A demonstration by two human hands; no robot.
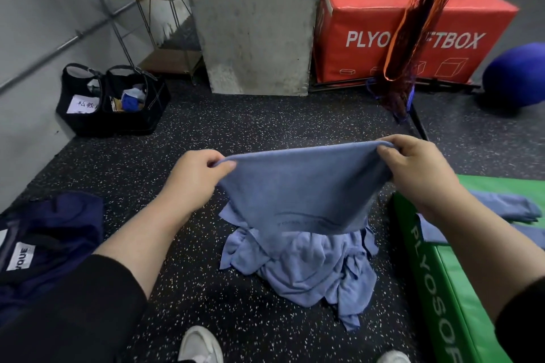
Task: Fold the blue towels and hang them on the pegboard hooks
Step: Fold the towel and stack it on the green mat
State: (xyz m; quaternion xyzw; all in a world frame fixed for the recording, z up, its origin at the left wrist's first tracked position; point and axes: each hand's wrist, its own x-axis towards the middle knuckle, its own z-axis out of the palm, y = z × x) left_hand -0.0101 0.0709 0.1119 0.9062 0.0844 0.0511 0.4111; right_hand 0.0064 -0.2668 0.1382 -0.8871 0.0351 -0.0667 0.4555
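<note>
**Blue towel held taut between two hands over a heap of more**

The left hand (193, 177) is pinching one upper corner of a blue towel (300, 188), with thumb and curled fingers closing on the hem. The right hand (418, 174) is gripping the opposite corner, its fingers wrapping over the edge. Between them the top edge is stretching in a shallow arc, and the cloth is hanging down in front of the person, a faint curved logo showing near its lower edge.

Directly below, a crumpled pile of blue towels (306, 268) is lying on the speckled black rubber floor (206, 132); the held towel's lower edge is hanging in front of the pile, and whether it is touching cannot be told. To the right, more blue towels (507, 209) are lying on top of a green foam plyo box (436, 289), partly hidden by the right forearm.

A dark navy garment (53, 233) with a white label is lying at the left. Farther back, a black open tote bag (112, 103) is sitting against the wall, beside a grey concrete pillar (253, 20). A red plyo box (413, 29) is standing behind the pillar's right side, with a netted orange and dark bundle (413, 38) dangling in front of it and a blue ball (516, 76) resting nearby. Two white shoes (200, 345) are showing at the bottom edge.
</note>
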